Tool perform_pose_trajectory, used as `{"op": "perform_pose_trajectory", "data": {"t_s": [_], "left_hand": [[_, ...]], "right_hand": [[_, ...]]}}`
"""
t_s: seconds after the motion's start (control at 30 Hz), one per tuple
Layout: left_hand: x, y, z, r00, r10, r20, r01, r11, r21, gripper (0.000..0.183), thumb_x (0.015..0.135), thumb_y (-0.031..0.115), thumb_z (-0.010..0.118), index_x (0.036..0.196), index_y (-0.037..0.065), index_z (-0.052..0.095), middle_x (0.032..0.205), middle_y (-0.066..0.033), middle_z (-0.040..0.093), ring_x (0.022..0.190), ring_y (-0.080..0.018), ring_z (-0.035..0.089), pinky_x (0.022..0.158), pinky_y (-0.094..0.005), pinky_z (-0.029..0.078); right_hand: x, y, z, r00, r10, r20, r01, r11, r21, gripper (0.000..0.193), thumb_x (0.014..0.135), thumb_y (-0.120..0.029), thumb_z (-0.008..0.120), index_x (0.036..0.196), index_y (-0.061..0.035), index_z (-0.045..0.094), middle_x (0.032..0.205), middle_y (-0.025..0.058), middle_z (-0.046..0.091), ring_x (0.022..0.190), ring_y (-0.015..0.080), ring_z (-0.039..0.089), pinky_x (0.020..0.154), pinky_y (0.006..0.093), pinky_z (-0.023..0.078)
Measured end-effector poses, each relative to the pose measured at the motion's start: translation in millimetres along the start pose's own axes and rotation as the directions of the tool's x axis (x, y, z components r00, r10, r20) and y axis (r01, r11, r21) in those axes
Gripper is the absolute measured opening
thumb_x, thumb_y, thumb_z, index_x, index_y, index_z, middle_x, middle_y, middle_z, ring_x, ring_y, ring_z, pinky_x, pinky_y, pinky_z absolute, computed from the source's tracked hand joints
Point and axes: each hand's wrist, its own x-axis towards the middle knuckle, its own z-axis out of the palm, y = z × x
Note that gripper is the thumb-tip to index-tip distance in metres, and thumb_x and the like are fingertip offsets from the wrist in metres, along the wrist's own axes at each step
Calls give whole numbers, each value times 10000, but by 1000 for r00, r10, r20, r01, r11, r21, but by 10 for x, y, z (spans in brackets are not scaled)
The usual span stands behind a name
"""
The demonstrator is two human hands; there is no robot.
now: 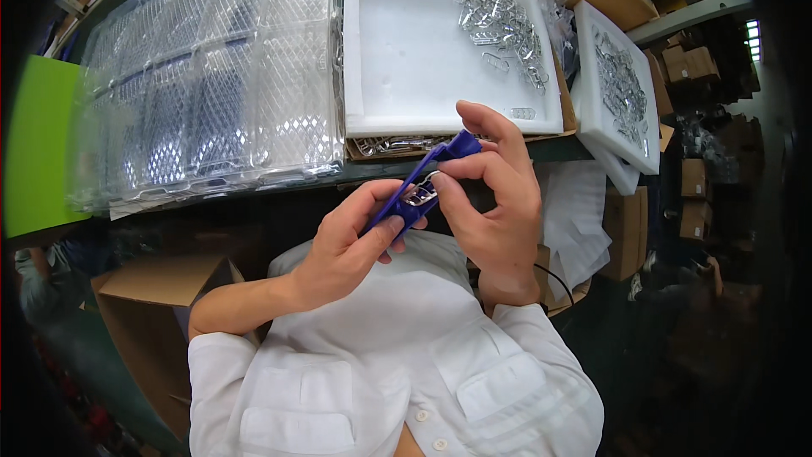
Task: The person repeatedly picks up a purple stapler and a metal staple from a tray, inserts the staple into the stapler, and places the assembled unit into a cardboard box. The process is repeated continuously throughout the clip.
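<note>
While the blue plastic holder [409, 214] is clamped aslant in the left hand [342, 237], its metal clip [420, 192] gets pinched by the curled right hand [501, 195]; markings on the stacked boxes [694, 176] can't be read.

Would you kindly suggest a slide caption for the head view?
Left hand holding a blue piece, right hand touching its metal part.

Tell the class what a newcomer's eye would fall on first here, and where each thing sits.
Probably the blue object near the centre, held in the left hand, with the right hand pinching at its silvery metal piece. Next, the bright green panel at the far left, then the white tray at top centre, shiny metal pieces clustered toward its right side.
</note>
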Motion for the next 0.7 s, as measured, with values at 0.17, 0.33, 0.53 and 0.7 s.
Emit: {"op": "perform_pose_trajectory", "data": {"t_s": [0.17, 0.33, 0.53, 0.7], "left_hand": [[26, -54, -34, 1000, 28, -7, -28, 1000, -13, 393, 1085, 69, 518, 1475, 38, 490, 1138, -39, 711, 847, -53, 609, 674, -215, 508], [59, -124, -41, 995, 78, -62, -77, 997, 22, 389, 1079, 74, 534, 1464, 28, 517, 1073, -30, 721, 794, -47, 607, 616, -212, 498], [126, -276, -63, 989, 116, -89, -117, 993, -1, 366, 1070, 67, 559, 1432, 18, 551, 1023, -33, 725, 732, -47, 595, 610, -210, 489], [189, -336, -69, 961, 250, -118, -243, 967, 69, 350, 1067, 73, 574, 1410, 1, 562, 977, -45, 716, 751, -62, 619, 653, -219, 509]], "right_hand": [[16, -57, 110, 999, 50, 6, -49, 999, -9, 136, 791, 79, 774, 884, 11, 702, 1387, 221, 637, 1136, 289, 683, 912, 364, 541], [30, 15, 172, 998, -32, 49, 37, 995, -90, 136, 802, 74, 779, 880, 17, 684, 1340, 226, 654, 1110, 300, 693, 915, 373, 548], [-19, 77, 294, 999, -43, 0, 42, 987, -158, 363, 809, 54, 792, 1132, 8, 633, 1458, 232, 561, 1162, 349, 689, 973, 415, 555], [-9, 91, 342, 976, 211, -59, -208, 976, 62, 531, 839, 26, 780, 1324, -5, 567, 1475, 203, 515, 1133, 276, 695, 963, 374, 561]]}}
